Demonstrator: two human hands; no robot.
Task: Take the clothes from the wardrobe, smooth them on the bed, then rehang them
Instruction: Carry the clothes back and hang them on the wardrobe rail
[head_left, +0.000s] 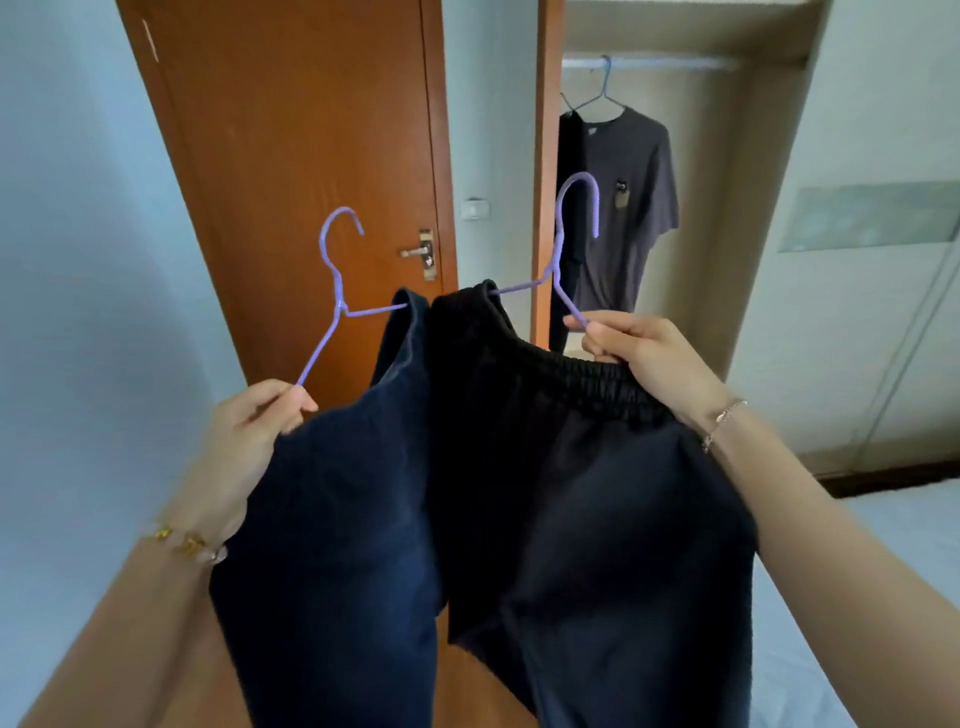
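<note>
My left hand (254, 415) grips the lower arm of a purple wire hanger (335, 291) that carries a dark navy garment (337, 519). My right hand (639, 353) pinches a second purple hanger (566, 249) together with the elastic waistband of black trousers (582, 493). Both garments hang in front of me, side by side and touching. Beyond them the open wardrobe (727, 208) holds a grey T-shirt (628, 208) on a blue hanger (602, 93) from the rail (675, 63), with a dark garment (569, 208) beside it at the left.
A closed brown door (291, 156) with a metal handle stands ahead on the left. A pale blue wall fills the left side. The bed (909, 545) with a light sheet lies at the lower right. A pale sliding wardrobe door (883, 260) is on the right.
</note>
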